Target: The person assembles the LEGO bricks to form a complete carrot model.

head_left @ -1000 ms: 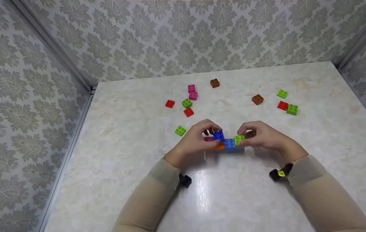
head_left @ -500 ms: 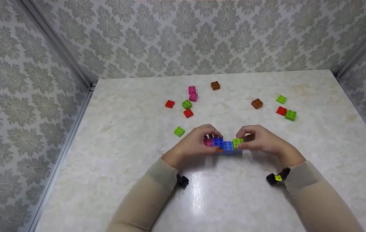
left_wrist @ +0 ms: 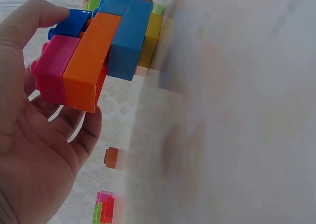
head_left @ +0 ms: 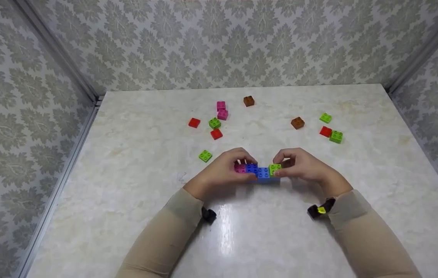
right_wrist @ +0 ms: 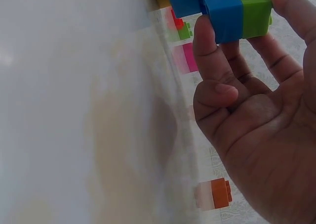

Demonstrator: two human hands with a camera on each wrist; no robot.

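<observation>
Both hands hold one stepped structure of toy building bricks between them. My left hand [head_left: 220,168] pinches a dark blue building brick [head_left: 251,168] at its left part, thumb on the near side. The dark blue brick sits beside a pink brick [left_wrist: 57,68], both on top of a long orange brick [left_wrist: 91,61]. Light blue bricks [head_left: 263,172] form the middle and right, with a yellow brick [left_wrist: 151,40] lowest. At the right end my right hand [head_left: 303,168] pinches a lime green building brick [head_left: 275,169] on a blue brick [right_wrist: 222,14], its fingers behind and thumb in front.
Loose bricks lie on the pale table [head_left: 145,231]: a lime green one [head_left: 205,156] left of the hands, red [head_left: 194,122] and pink [head_left: 221,105] ones behind, brown ones [head_left: 298,122] farther right. A green brick [head_left: 335,136] touches a red one [head_left: 325,131] at the right.
The dark blue brick, earlier raised and tilted over the orange brick, has come down level beside the pink brick. The right hand keeps its hold on the lime green brick. The head view has shifted slightly.
</observation>
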